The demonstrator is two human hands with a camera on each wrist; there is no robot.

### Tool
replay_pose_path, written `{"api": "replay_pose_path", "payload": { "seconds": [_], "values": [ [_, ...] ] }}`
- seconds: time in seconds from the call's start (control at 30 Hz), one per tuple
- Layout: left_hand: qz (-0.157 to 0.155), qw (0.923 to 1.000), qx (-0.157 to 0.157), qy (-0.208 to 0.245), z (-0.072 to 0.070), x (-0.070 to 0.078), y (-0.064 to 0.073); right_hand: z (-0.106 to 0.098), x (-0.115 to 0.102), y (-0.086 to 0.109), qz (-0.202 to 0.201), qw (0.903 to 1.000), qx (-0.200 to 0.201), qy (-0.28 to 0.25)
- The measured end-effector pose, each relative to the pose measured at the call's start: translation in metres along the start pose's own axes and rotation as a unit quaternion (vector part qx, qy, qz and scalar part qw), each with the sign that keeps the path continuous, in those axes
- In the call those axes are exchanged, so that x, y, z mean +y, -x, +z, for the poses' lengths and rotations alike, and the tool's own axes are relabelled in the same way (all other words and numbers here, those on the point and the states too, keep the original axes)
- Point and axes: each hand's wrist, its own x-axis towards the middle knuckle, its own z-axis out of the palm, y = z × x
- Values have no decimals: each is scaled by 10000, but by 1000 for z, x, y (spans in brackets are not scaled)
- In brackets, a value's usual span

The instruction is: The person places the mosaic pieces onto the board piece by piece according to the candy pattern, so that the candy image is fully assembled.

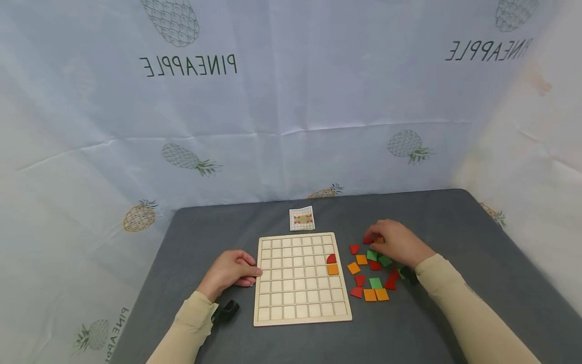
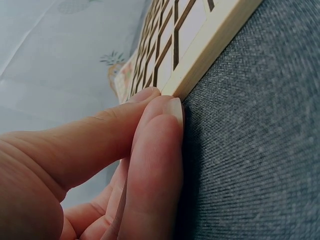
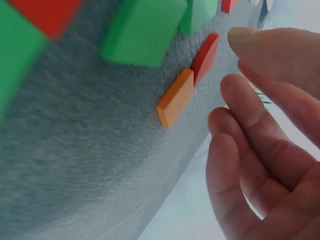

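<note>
My left hand (image 1: 229,273) pinches the left edge of a wooden grid board (image 1: 293,288), thumb over the rim and fingertips against its side in the left wrist view. On the board's right column lie a red curved tile (image 1: 331,259) and, just below it, an orange square tile (image 1: 333,269). Over the far end of the loose tiles hovers my right hand (image 1: 400,243). Its thumb and fingers are bent apart with nothing between them. Nearest to it in the right wrist view are an orange tile (image 3: 177,99), a red tile (image 3: 206,57) and a green tile (image 3: 145,32).
A small pattern card (image 1: 302,219) with a red, orange and green figure lies behind the board. Several loose red, green and orange tiles (image 1: 370,294) are scattered right of the board on the grey tabletop (image 1: 218,227). A pineapple-print curtain (image 1: 291,101) hangs behind.
</note>
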Motion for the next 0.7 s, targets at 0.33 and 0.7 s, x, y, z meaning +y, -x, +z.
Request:
{"api": "replay_pose_path", "payload": {
  "seconds": [0.33,0.7],
  "values": [
    [55,10000,-54,29,1,-2,-1,5,3,-15,-101,9993,-84,337],
    [69,9999,-90,61,-1,-2,-2,4,8,-19,-89,9991,-297,290]
  ]
}}
